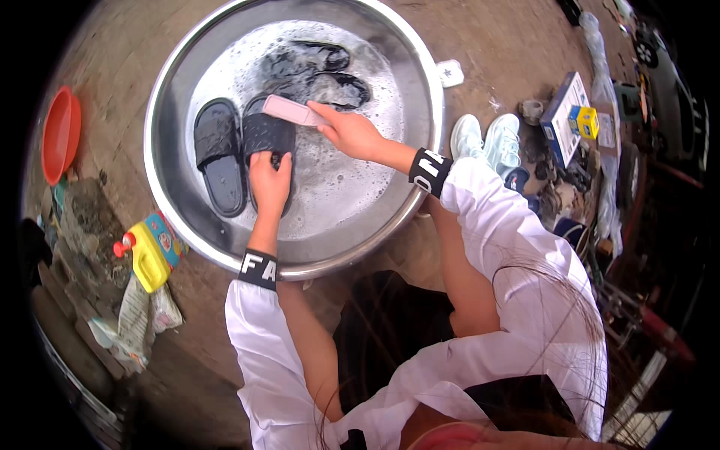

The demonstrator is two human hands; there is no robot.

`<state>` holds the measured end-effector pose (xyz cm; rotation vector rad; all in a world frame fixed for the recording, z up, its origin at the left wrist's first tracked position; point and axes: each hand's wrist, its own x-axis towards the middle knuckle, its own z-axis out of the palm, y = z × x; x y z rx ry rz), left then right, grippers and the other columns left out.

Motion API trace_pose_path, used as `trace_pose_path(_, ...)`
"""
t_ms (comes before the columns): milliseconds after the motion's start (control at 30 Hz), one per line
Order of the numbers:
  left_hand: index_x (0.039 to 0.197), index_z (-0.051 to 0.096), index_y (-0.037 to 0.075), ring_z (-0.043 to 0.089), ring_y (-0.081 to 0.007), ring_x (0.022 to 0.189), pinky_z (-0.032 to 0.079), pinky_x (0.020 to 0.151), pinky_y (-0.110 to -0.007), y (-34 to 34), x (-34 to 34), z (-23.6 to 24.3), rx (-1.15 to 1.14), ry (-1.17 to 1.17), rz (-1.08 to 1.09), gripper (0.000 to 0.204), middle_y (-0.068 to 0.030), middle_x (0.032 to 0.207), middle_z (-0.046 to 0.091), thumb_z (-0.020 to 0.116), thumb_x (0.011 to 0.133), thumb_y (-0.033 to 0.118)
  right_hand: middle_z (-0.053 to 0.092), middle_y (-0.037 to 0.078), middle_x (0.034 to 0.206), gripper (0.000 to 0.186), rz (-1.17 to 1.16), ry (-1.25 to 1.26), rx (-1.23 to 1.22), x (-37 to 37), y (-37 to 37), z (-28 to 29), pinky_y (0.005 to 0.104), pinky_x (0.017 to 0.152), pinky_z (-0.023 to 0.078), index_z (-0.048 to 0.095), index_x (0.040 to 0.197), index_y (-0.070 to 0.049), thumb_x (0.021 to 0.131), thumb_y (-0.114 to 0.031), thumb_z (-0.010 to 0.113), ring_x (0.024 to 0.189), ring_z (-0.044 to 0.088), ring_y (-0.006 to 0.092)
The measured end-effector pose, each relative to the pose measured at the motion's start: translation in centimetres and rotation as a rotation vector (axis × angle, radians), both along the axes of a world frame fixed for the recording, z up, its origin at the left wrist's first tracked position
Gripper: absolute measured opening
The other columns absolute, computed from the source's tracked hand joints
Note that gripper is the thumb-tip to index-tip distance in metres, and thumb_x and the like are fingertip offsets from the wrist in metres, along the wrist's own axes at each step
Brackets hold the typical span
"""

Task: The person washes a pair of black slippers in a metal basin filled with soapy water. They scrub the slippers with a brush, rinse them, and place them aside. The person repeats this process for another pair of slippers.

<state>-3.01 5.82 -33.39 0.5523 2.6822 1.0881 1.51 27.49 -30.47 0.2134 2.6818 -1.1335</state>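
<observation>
While sitting out at the far left on the dirt ground, lying tipped and idle: a red bowl. Just right of it and lower, lying on its side by some crumpled wrappers: a yellow bottle with a red cap. Filling the middle, holding soapy water: a big metal basin. Inside it, resting flat at the left, sole side down: one black slipper. Right beside that, touching it along one edge, being pinned at the heel end: a second black slipper. Clamping down on that heel end, fingers curled over the edge: the left hand. Being pressed against the top of the same slipper: a pink brush. Wrapping firmly around the brush's near end: the right hand, reaching in from the basin's right rim. Soaking further back in the suds, apart from the hands: another dark pair of slippers. Standing just outside the basin on the right: pale mint sneakers. Lying further right among clutter: a blue and white box.
</observation>
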Motion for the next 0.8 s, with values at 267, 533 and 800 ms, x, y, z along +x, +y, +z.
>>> trace_pose_path(267,0.125,0.045,-0.002,0.041,-0.0399,0.116,0.031,0.101,-0.046,-5.0,3.1,0.3,-0.254,0.233,0.222,0.069,-0.0212,0.126,0.045,0.080,0.067,0.013,0.057,0.014,0.097,0.062,-0.019,0.049,0.263,3.1,5.3,3.1,0.0414,0.067,0.050,0.030,0.142,-0.022,0.086,-0.004,0.047,0.079,0.061,0.0335)
trace_pose_path(533,0.124,0.047,-0.004,0.043,-0.0412,0.114,0.034,0.099,-0.045,-3.2,-1.6,-2.3,-0.574,0.066,0.182,0.080,-0.0263,0.118,0.051,0.082,0.063,0.033,0.062,0.015,0.095,0.037,-0.243,0.109,-0.005,5.2,9.4,2.8,0.0389,0.073,0.048,0.056,0.126,-0.017,0.090,-0.010,0.050,0.083,0.061,0.0296)
trace_pose_path(800,0.129,0.041,-0.002,0.047,-0.0398,0.116,0.041,0.096,-0.045,-1.9,-5.2,-4.2,-0.730,-0.199,0.064,0.082,-0.0249,0.125,0.049,0.079,0.067,0.036,0.065,0.007,0.094,0.037,-0.244,0.299,-0.192,7.7,11.0,0.6,0.0316,0.066,0.045,0.054,0.129,-0.014,0.092,-0.010,0.049,0.071,0.058,0.0171)
